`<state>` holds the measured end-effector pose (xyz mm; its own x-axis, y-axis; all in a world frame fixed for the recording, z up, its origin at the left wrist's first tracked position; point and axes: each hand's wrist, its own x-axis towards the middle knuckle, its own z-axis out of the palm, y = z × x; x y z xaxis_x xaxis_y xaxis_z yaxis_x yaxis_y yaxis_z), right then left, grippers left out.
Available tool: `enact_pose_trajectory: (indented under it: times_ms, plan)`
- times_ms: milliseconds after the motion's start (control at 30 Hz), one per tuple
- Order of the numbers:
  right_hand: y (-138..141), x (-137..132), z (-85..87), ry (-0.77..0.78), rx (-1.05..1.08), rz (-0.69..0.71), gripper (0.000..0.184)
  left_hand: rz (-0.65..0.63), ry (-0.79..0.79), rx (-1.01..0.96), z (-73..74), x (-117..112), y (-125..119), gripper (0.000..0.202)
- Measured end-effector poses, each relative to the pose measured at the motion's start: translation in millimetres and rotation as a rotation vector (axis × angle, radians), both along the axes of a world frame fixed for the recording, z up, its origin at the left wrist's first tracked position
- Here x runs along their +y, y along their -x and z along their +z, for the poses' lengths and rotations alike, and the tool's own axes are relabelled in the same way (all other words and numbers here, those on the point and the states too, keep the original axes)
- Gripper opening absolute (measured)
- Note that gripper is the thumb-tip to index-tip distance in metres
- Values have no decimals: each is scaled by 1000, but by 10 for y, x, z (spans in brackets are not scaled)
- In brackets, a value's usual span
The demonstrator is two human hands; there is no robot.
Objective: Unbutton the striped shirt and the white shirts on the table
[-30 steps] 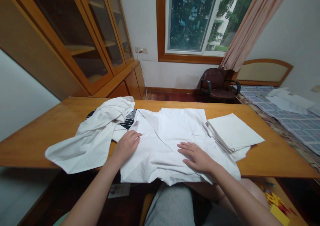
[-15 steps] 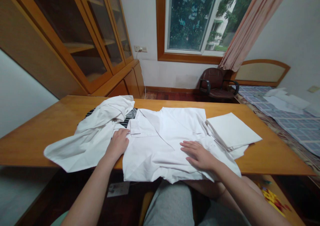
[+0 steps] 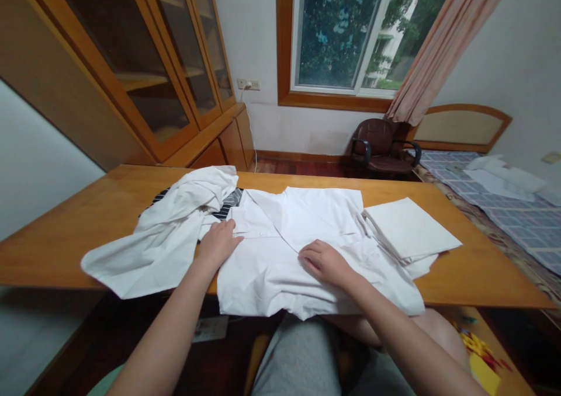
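A white shirt [image 3: 272, 273] lies spread across the wooden table before me, its lower edge drooping over the front. My left hand [image 3: 218, 243] rests on the shirt's left side by the collar, fingers laid on the cloth and thumb apart. At the middle of the shirt, my right hand [image 3: 324, 260] has its fingers curled together at the diagonal front edge, pinching the fabric there. A crumpled white garment [image 3: 162, 244] lies left of my left hand, partly over a black-and-white striped cloth [image 3: 228, 202]. Right of the shirt sits a folded white garment [image 3: 409, 229].
The wooden table [image 3: 473, 273] runs across the view, with my legs under its front edge. Beyond it stand a glass-door cabinet [image 3: 175, 63], a brown armchair [image 3: 374, 142] and a bed [image 3: 504, 209]. Yellow and red items [image 3: 477, 349] lie low at the right.
My right hand has moved left and its flat fingers have curled in at the shirt's front edge. My left hand has shifted slightly right onto the collar area.
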<state>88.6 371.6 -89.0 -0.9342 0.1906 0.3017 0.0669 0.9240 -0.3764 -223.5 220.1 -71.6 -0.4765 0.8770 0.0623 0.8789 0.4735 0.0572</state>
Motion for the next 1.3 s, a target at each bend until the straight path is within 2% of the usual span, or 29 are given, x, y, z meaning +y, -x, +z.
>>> enact_pose_trajectory:
  times_ms: [167, 400, 633, 800, 1000, 1167, 1300]
  plan:
    - [263, -128, -108, 6, 27, -2, 20, -13, 4, 47, -47, 137, 14, 37]
    - [393, -141, -187, 10, 67, -58, 24, -68, -57, -10, -190, 112, 80, 40]
    - [400, -66, -162, 8, 40, -64, 25, 77, -315, -450, -200, 63, 251, 42]
    - [485, -84, -163, -7, 10, -121, 20, 124, -562, -766, -176, 44, 257, 38]
    - [820, -145, -118, 21, 105, -183, 19, 95, -688, -1127, -68, 115, 34, 45]
    - [1118, -252, 19, 77, 326, -152, 18, 29, -725, -1250, 56, 211, -298, 44]
    - [1205, -297, 40, 160, 407, -186, 16, -10, -728, -1312, 123, 240, -477, 45]
